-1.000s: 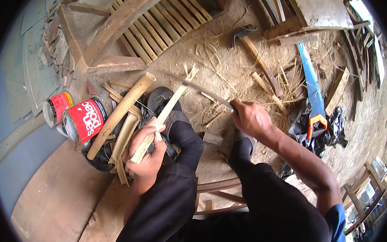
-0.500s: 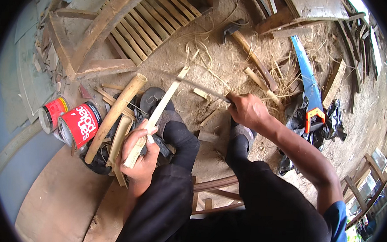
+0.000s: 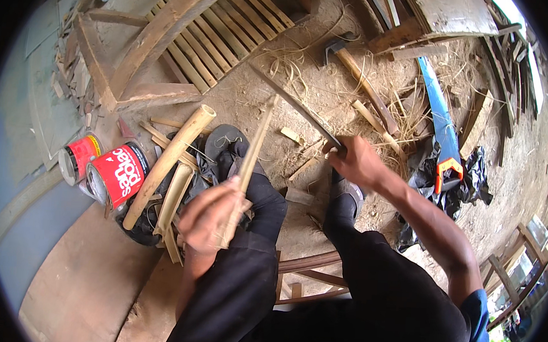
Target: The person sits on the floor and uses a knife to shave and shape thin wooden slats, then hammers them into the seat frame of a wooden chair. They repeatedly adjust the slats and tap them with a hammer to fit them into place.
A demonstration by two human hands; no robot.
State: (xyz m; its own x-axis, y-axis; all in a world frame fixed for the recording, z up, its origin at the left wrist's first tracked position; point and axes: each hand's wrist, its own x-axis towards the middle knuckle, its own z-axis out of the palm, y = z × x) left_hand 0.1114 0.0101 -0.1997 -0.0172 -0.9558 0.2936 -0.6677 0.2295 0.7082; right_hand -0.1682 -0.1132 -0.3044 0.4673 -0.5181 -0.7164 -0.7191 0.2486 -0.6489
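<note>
A pale split bamboo strip [image 3: 255,146] stands slanted over my left knee, its lower part gripped in my left hand [image 3: 208,216], which motion blurs a little. My right hand [image 3: 357,160] is closed round the handle end of a long, dark-bladed knife [image 3: 297,105]. The blade points up and left, its tip past the strip's upper end; whether the two touch I cannot tell. Left of my left foot lie a round bamboo pole [image 3: 169,164] and a split bamboo piece [image 3: 175,197].
Two red cans [image 3: 118,173] stand at the left. Beyond my feet are a wooden frame with bamboo slats [image 3: 210,38], a hammer [image 3: 367,82] and scattered shavings. A blue handsaw [image 3: 439,112] with an orange handle lies at the right on black plastic [image 3: 476,174].
The bamboo strip has tipped more upright, and my left hand has turned and shifted slightly right. The knife has swung so its tip points farther up, off the strip's edge.
</note>
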